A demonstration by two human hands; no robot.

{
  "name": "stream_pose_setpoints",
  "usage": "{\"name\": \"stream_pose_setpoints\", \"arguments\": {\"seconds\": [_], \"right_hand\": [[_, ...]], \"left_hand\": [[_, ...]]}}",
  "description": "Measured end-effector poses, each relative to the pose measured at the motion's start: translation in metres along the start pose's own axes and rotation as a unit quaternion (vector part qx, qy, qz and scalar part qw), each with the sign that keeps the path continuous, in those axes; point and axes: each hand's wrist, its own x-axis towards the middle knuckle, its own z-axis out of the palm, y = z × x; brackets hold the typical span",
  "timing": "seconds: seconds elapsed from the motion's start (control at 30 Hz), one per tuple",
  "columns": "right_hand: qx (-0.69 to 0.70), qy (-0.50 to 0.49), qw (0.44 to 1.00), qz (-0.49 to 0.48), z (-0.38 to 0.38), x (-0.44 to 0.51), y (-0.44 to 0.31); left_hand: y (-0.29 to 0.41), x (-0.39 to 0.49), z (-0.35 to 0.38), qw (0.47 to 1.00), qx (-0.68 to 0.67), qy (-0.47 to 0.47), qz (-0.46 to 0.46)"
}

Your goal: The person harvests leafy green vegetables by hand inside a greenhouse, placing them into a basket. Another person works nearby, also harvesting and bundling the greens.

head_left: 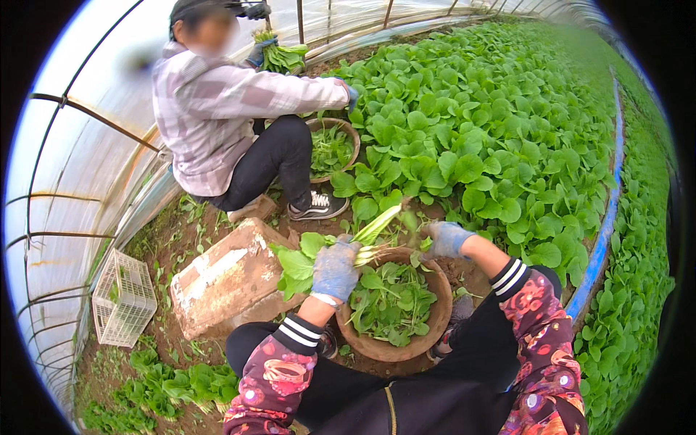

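Observation:
My left hand (335, 269), in a soiled blue-grey work glove, grips a small bunch of leafy greens (298, 266). The leaves point left, while the pale stems and fine roots stick out to the right. Above a round clay-coloured basin (392, 354), my right hand (447, 240) wears a similar glove and is blurred by motion. A blurred bit of leaf shows beside its fingers; whether they hold it cannot be made out. Loose leaves (391, 302) lie inside the basin, which stands on the soil between my feet.
A co-worker (217, 109) sits at the upper left, holding greens (280, 54) beside a second basin (353, 138). A worn block-like box (228, 277) and a white plastic crate (122, 299) stand left. Bunched greens (185, 383) lie lower left. Growing greens (478, 119) fill the right.

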Motion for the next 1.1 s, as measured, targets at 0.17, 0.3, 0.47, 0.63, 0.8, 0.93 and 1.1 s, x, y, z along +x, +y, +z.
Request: {"name": "stream_pose_setpoints", "arguments": {"seconds": [0.17,0.3,0.47,0.63,0.8,0.93,1.1], "right_hand": [[0.522,0.044,0.839,-0.147,-0.011,0.005,-0.004],[0.646,0.055,0.741,-0.174,-0.015,-0.001,-0.023],[0.553,0.175,0.795,-0.181,-0.013,0.005,-0.015],[0.345,0.244,0.893,-0.156,0.001,0.005,-0.043],[0.294,0.23,0.913,-0.163,0.002,-0.003,-0.07],[0.471,0.051,0.864,-0.174,-0.034,0.012,-0.061],[0.366,0.147,0.919,0.016,-0.009,0.14,0.076]], "left_hand": [[-0.005,-0.003,0.024,0.984,-0.178,0.022,0.01],[-0.002,-0.008,0.032,0.902,-0.423,-0.066,-0.057],[-0.013,0.003,0.039,0.796,-0.584,-0.01,-0.159],[0.01,0.006,0.026,0.748,-0.629,-0.03,-0.21],[0.018,0.01,0.036,0.752,-0.641,-0.033,-0.152],[0.006,0.006,0.031,0.777,-0.598,-0.026,-0.193],[0.003,0.001,-0.007,0.797,-0.585,0.064,-0.136]]}}
